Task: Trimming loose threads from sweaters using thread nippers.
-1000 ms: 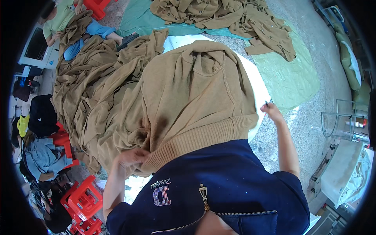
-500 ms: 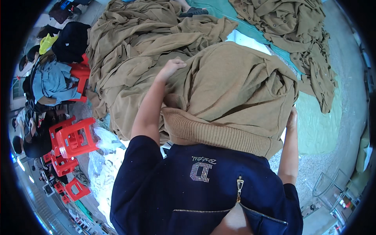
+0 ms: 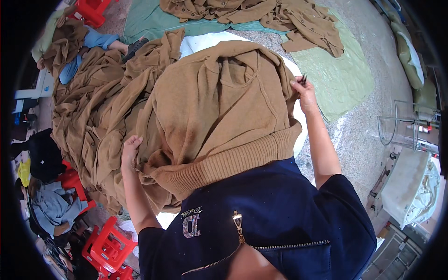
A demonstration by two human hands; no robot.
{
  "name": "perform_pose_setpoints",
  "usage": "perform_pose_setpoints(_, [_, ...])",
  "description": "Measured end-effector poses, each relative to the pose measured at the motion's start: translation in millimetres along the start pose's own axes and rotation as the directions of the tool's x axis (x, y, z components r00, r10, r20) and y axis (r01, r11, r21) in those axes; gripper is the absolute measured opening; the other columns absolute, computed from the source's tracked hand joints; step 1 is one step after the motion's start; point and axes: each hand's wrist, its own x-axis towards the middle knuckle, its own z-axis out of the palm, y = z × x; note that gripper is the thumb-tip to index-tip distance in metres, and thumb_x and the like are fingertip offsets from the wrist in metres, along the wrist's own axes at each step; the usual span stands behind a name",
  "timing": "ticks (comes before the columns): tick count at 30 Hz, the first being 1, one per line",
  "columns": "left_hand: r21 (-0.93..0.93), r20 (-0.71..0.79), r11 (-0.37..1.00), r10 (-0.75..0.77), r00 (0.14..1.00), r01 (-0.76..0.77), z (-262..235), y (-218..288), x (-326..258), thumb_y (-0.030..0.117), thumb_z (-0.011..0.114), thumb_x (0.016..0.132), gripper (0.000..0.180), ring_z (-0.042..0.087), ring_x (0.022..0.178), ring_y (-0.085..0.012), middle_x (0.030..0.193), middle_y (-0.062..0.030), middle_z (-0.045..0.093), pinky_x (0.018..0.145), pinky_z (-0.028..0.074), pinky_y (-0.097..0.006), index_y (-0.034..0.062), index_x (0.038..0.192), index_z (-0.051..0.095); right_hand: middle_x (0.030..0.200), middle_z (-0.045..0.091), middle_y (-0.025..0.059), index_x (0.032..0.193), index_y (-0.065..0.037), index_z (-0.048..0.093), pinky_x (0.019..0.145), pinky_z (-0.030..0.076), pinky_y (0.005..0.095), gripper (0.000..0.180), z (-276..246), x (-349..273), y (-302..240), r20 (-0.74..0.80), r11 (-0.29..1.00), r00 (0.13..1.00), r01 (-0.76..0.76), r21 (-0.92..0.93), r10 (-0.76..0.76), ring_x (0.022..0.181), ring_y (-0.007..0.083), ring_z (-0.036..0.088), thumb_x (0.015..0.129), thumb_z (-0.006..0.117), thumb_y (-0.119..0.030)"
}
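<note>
A brown knit sweater [image 3: 186, 107] with a wide ribbed hem [image 3: 233, 163] is spread in front of me, the hem against my body. My left hand [image 3: 131, 150] is closed in a pinch at the sweater's left side, by its folds. At the far right edge, my right hand [image 3: 306, 95] pinches the sweater's cloth between thumb and fingers. A small dark pointed tool [image 3: 304, 79] sticks up out of that same hand; its kind is too small to make out. The sweater's inner folds and seams show at its upper middle.
A large heap of brown knitwear [image 3: 93, 126] lies to the left. More brown buttoned cardigans [image 3: 308, 23] lie on green sheeting [image 3: 336, 79] at the back. Another person's leg and dark shoe [image 3: 135, 49] show beyond the heap. Red stools [image 3: 109, 245] stand lower left; a wheeled cart [image 3: 406, 186] is right.
The view has turned to the right. My right hand has come up from the sweater's lower right side to its far right edge. My left hand is now lower, nearer the hem.
</note>
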Motion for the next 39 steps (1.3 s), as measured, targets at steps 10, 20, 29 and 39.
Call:
perform_pose_setpoints(10, [-0.549, 0.094, 0.630, 0.699, 0.709, -0.549, 85, 200, -158, 0.000, 0.055, 0.088, 0.033, 0.067, 0.096, -0.0250, 0.108, -0.0175, 0.066, 0.085, 0.056, -0.035, -0.0070, 0.121, 0.053, 0.089, 0.062, 0.0114, 0.100, -0.002, 0.067, 0.050, 0.047, 0.0290, 0.034, 89, -95, -144, 0.544, -0.321, -0.118, 0.900, -0.294, -0.831, 0.067, 0.0202, 0.061, 0.067, 0.074, -0.005])
perform_pose_setpoints(20, [-0.238, 0.445, 0.756, 0.643, 0.624, -0.609, 226, 187, -155, 0.005, 0.071, 0.083, 0.021, 0.056, 0.085, -0.0093, 0.090, -0.0013, 0.061, 0.077, 0.046, -0.024, -0.0021, 0.101, 0.062, 0.084, 0.061, 0.0105, 0.095, 0.000, 0.065, 0.048, 0.047, 0.0284, 0.028, 152, -99, -114, 0.593, -0.019, -0.015, 1.000, 0.000, -0.805, 0.061, 0.0194, 0.060, 0.068, 0.073, -0.003])
perform_pose_setpoints(29, [0.213, 0.361, 0.407, 0.812, 0.458, -0.888, 194, 187, -158, 0.008, 0.079, 0.073, 0.033, 0.065, 0.084, -0.0247, 0.092, -0.0105, 0.065, 0.074, 0.051, -0.032, 0.0005, 0.100, 0.062, 0.095, 0.060, 0.0102, 0.092, -0.004, 0.060, 0.055, 0.050, 0.0310, 0.027, 193, -93, -118, 0.729, 0.340, 0.166, 0.935, 0.097, -0.664, 0.069, 0.0212, 0.063, 0.067, 0.071, 0.002])
perform_pose_setpoints(39, [0.271, 0.293, 0.364, 0.851, 0.437, -0.891, 183, 177, -152, 0.012, 0.073, 0.081, 0.020, 0.064, 0.080, -0.0317, 0.085, -0.0132, 0.062, 0.067, 0.050, -0.037, 0.0025, 0.093, 0.061, 0.084, 0.062, 0.0072, 0.087, -0.002, 0.057, 0.064, 0.048, 0.0330, 0.024, 217, -94, -125, 0.796, 0.628, 0.393, 0.778, -0.020, -0.460, 0.077, 0.0216, 0.064, 0.070, 0.073, 0.003])
